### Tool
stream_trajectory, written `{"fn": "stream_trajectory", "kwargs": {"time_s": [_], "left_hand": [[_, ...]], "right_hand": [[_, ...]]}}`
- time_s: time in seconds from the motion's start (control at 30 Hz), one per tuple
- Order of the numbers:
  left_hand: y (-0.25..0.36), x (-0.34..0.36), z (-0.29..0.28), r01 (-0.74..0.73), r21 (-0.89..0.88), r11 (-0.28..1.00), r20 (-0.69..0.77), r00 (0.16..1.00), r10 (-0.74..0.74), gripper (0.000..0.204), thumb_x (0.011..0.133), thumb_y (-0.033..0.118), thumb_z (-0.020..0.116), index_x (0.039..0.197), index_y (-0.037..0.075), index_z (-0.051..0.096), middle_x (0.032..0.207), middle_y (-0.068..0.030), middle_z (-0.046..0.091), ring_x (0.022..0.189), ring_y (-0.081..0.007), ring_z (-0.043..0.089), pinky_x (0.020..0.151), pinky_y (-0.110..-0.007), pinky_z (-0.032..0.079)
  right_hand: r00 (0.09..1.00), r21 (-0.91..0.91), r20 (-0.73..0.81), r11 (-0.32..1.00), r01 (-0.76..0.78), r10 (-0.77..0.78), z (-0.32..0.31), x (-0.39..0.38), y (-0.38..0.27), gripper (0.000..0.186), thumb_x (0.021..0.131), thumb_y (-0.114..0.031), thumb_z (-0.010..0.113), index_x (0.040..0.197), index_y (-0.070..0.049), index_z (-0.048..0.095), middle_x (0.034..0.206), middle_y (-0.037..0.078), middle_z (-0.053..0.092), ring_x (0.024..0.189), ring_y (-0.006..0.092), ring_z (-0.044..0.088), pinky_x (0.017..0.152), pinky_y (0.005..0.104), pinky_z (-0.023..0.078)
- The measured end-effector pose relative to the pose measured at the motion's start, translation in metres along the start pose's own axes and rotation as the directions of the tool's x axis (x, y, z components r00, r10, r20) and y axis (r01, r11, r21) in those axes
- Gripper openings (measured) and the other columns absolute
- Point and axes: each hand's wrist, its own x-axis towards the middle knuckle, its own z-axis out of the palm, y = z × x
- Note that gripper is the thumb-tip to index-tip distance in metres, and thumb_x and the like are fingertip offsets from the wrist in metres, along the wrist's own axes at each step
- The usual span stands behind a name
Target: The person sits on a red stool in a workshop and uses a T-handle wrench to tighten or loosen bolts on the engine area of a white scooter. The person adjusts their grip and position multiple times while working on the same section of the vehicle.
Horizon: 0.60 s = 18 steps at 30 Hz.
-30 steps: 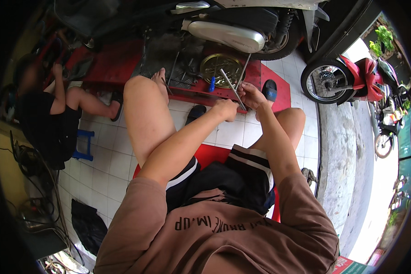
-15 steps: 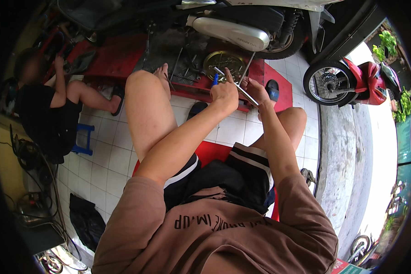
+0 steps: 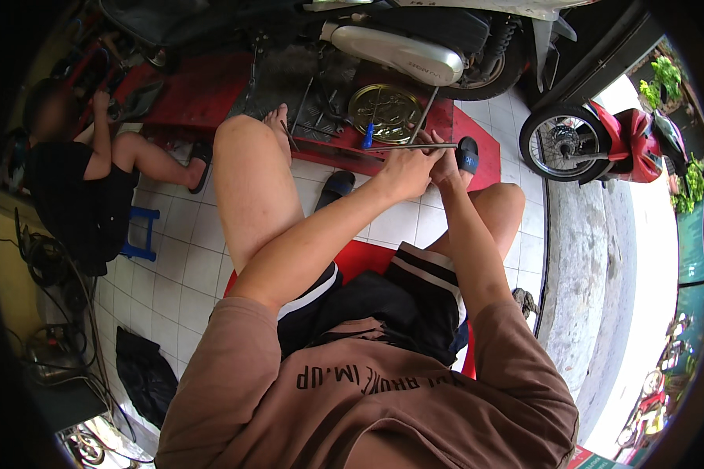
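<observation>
A metal T-handle wrench [image 3: 411,146] has its long shaft running up to the lower edge of the motorcycle's silver side cover [image 3: 399,56]. Its crossbar lies nearly level above my hands. My left hand [image 3: 405,173] is curled at the bar's middle, close to the shaft. Beside it, my right hand [image 3: 446,166] has its fingers around the bar's right part. The two hands touch or overlap, and some fingertips are hidden. Just left of the shaft, a blue-handled screwdriver [image 3: 368,136] leans in a round golden tray [image 3: 357,100].
The motorcycle stands over a red platform [image 3: 485,148] with several tools on its dark plate. Black-and-blue sandals [image 3: 336,187] lie by my feet. A co-worker [image 3: 94,172] sits at the left by a blue stool [image 3: 141,234]. A red motorcycle [image 3: 630,144] is parked at the right.
The crossbar has turned from a slant to nearly level. My left hand has moved right and down toward my right hand, uncovering the screwdriver's blue handle.
</observation>
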Motion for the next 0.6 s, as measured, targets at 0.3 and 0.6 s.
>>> {"fn": "stream_trajectory", "kwargs": {"time_s": [0.3, 0.6], "left_hand": [[-0.021, 0.002, 0.011, 0.42, -0.016, 0.908, 0.14, 0.9, -0.413, 0.059, 0.082, 0.031, 0.063, 0.129, 0.0, 0.045, 0.096, -0.0187, 0.066, 0.092, -0.0317, 0.065, 0.078, -0.043, 0.052], [-0.006, -0.002, 0.008, -0.023, -0.069, 0.997, 0.016, 1.0, 0.025, 0.035, 0.08, 0.024, 0.065, 0.107, 0.003, 0.061, 0.094, -0.0191, 0.066, 0.091, -0.0357, 0.064, 0.08, -0.046, 0.05]], "right_hand": [[1.0, 0.066, -0.029, 0.998, -0.001, 0.003, 0.001, 0.008, 0.005, 0.043, 0.095, -0.03, 0.044, 0.126, 0.0, 0.052, 0.065, -0.001, 0.041, 0.071, 0.0145, 0.046, 0.084, 0.0242, 0.038], [0.994, 0.015, 0.108, 1.0, -0.009, 0.008, 0.005, 0.002, -0.003, 0.05, 0.095, -0.034, 0.043, 0.13, 0.002, 0.046, 0.062, -0.004, 0.032, 0.066, 0.0096, 0.042, 0.077, 0.0255, 0.043]]}}
